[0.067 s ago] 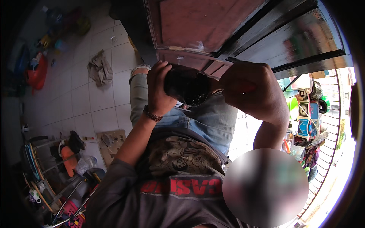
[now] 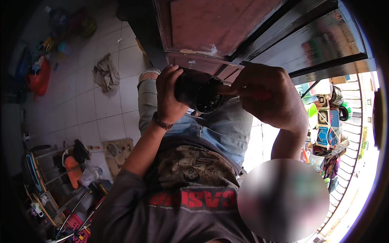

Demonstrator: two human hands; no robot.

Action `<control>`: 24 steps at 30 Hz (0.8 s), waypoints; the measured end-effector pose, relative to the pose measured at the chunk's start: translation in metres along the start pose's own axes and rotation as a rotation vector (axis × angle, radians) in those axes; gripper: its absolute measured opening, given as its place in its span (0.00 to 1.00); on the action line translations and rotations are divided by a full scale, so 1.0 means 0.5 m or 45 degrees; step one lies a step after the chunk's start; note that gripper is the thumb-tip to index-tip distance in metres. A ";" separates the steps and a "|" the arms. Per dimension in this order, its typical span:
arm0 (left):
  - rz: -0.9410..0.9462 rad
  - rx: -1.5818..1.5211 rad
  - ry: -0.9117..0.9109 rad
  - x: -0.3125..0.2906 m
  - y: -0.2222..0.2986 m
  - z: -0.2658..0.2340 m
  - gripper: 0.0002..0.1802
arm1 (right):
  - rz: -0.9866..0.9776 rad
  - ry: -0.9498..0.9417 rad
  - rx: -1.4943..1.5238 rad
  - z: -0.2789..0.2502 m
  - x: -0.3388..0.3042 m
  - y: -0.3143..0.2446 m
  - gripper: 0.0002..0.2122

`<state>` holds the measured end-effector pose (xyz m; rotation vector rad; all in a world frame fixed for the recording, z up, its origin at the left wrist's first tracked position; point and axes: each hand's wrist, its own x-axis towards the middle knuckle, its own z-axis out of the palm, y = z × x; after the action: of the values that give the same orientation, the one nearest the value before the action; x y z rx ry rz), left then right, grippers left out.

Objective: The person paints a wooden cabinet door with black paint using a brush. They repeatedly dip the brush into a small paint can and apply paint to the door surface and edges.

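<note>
My left hand (image 2: pixel 167 87) is wrapped round the side of a dark container (image 2: pixel 187 88), which is tilted so its mouth faces right. Wet-looking black stuff coats the inside near the rim. In my right hand (image 2: pixel 269 87) is a paintbrush (image 2: pixel 262 95) with a reddish handle; its head end reaches into the container's mouth, and the bristles are hard to make out in the shade. Just beyond both hands stands a panelled door (image 2: pixel 227 26), with reddish-brown panels on the left and glossy black parts on the right.
A crumpled cloth (image 2: pixel 106 73) lies on the white tiled floor (image 2: pixel 85 103) at left. Lower left, a rack (image 2: pixel 52 194) stands beside a piece of cardboard (image 2: pixel 118 153). Boxes and a green bucket (image 2: pixel 311 115) stand at right by a barred fence (image 2: pixel 358 121).
My right hand has turned slightly and moved a little, so the brush sits differently at the container's mouth and more of the rim shows. My left hand keeps its place.
</note>
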<state>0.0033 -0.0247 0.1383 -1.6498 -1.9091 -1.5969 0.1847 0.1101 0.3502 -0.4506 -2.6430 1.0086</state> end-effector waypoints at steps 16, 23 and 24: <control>-0.009 0.083 -0.009 0.012 -0.029 0.008 0.43 | -0.130 -0.156 0.084 0.015 0.022 0.044 0.09; -0.179 -0.046 0.050 0.005 -0.035 0.009 0.40 | 0.522 0.208 1.137 0.035 -0.021 0.137 0.08; -0.217 -0.089 0.042 0.003 -0.034 0.010 0.41 | 0.563 0.296 1.308 0.059 -0.031 0.161 0.07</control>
<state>-0.0083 -0.0170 0.1270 -1.5113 -2.0482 -1.7608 0.2035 0.1436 0.2720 -0.8121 -1.5259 2.0728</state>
